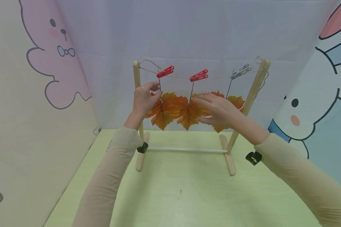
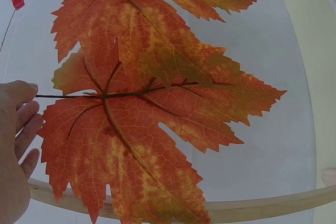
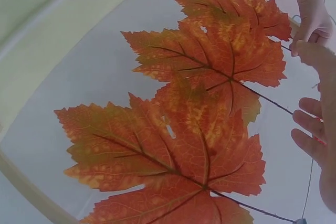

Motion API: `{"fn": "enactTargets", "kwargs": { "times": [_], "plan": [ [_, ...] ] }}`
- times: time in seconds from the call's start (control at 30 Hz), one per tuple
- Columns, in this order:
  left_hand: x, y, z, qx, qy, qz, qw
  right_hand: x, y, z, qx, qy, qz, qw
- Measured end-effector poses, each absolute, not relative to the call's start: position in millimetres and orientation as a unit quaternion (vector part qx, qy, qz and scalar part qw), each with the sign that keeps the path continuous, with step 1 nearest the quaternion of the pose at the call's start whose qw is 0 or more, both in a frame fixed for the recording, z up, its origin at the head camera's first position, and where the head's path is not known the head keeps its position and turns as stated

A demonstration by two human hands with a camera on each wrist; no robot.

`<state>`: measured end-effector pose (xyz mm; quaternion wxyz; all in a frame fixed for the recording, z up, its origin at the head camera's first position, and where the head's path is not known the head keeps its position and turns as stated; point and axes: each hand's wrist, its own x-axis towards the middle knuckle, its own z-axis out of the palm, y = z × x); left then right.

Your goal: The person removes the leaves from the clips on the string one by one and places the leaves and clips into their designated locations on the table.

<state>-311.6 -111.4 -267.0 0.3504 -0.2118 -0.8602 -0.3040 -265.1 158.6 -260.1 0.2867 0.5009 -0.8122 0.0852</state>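
Observation:
Three orange-red maple-like leaves hang by dark stems from a string. My left hand pinches the stem of the left leaf between thumb and fingertips, below its red clothespin. The right hand has its fingers spread at the middle leaf, fingertips right at its stem and the thumb lower down. A second red clothespin grips that stem. Partly behind my right hand hangs the right leaf, held by a grey clothespin. The leaves overlap one another.
The string is tied between two wooden posts, left and right. Wooden feet and a white crossbar stand on a pale green table. A white cloth hangs behind, with cartoon-printed panels at both sides.

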Motion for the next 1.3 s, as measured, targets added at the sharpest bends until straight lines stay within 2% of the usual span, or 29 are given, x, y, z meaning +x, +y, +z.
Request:
{"fn": "enactTargets", "kwargs": {
  "times": [0.27, 0.47, 0.8, 1.3],
  "plan": [
    [-314, -111, -269, -0.206, -0.860, -0.304, 0.355, -272, 142, -246, 0.494, -0.792, 0.113, 0.341],
    [-315, -112, -268, -0.204, -0.858, -0.303, 0.363, -277, 127, -229, 0.481, -0.793, 0.135, 0.348],
    [-314, -110, -267, -0.204, -0.860, -0.318, 0.344, -282, 103, -209, 0.445, -0.800, 0.176, 0.362],
    [-316, -110, -263, -0.216, -0.850, -0.323, 0.355, -306, 89, -196, 0.368, -0.852, 0.182, 0.325]
  ]
}}
